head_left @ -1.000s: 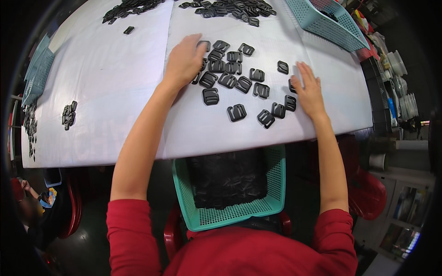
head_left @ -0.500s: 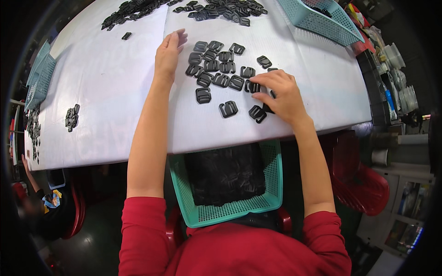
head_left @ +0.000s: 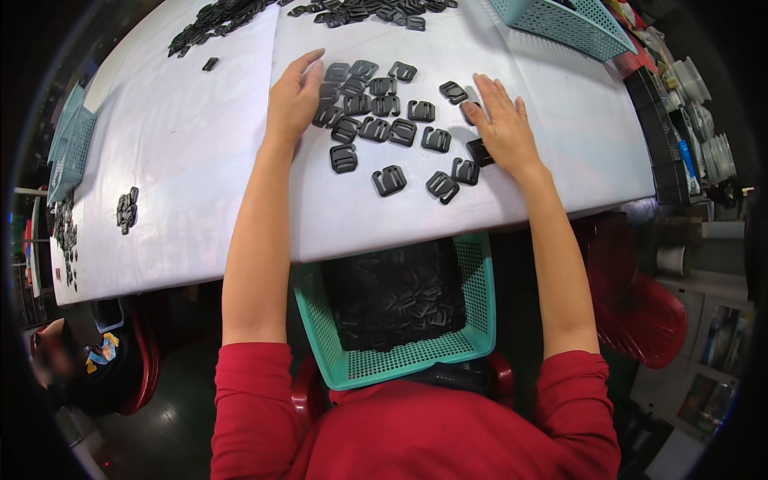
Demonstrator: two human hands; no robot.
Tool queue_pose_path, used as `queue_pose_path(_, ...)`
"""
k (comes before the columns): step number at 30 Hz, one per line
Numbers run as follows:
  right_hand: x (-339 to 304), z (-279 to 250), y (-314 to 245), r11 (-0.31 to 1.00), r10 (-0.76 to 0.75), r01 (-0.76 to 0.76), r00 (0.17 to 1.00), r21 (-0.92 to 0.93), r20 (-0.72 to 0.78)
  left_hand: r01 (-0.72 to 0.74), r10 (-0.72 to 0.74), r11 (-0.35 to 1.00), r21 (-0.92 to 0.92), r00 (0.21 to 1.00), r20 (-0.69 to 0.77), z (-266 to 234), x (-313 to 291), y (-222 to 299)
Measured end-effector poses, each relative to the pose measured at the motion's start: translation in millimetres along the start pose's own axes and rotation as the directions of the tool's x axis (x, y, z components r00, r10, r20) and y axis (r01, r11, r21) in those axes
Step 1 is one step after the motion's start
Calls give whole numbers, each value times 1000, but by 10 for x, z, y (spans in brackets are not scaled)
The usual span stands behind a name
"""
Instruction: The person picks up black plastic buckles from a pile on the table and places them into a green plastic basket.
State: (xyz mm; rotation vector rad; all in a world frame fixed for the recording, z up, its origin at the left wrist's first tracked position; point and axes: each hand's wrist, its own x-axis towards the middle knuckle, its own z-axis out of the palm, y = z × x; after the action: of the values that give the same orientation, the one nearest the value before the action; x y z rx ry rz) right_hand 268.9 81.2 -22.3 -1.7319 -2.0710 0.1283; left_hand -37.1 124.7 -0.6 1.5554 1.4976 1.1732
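Observation:
Several black plastic strap buckles (head_left: 374, 129) lie flat in a loose group on the white-covered table in front of me. My left hand (head_left: 293, 100) rests along the left side of this group, its fingers stretched out and empty, touching or nearly touching the nearest buckles. At the group's right side, my right hand (head_left: 506, 132) is spread with the palm down. Beneath its fingers and beside its palm, buckles (head_left: 479, 152) are partly hidden. Closer to me lie single buckles (head_left: 390, 181). A green basket (head_left: 477, 296) full of black buckles (head_left: 404, 304) sits at my lap below the table edge.
Larger buckle piles (head_left: 220, 24) cover the far side of the table. A small buckle cluster (head_left: 127, 210) lies at left. Light-blue baskets stand at the far right (head_left: 564, 30) and left edge (head_left: 72, 148). A red chair (head_left: 640, 320) is at right; another person sits lower left.
My right hand has let go of a buckle, opened and moved up and right. My left hand has come closer against the group's left side. The view has shifted slightly.

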Motion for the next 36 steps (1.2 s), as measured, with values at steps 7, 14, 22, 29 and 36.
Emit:
queue_pose_path(7, 487, 272, -350, 988, -100, 87, 990, 131, 99, -436, 305, 724, 534, 897, 320, 482, 262, -145)
queue_pose_path(14, 578, 323, -218, 918, -184, 171, 983, 358, 1, -464, 370, 837, 288, 870, 325, 536, 67, -60)
queue_pose_path(22, 735, 194, -399, 928, 57, -23, 995, 372, -79, -150, 145, 907, -394, 989, -43, 320, -6, -4)
queue_pose_path(29, 839, 290, 30, 720, 230, -66, 962, 691, -148, -78, 80, 862, -500, 997, -17, 294, 18, -61)
queue_pose_path(36, 691, 385, -122, 926, -178, 194, 981, 322, -78, -497, 364, 724, 478, 864, 347, 520, -66, -14)
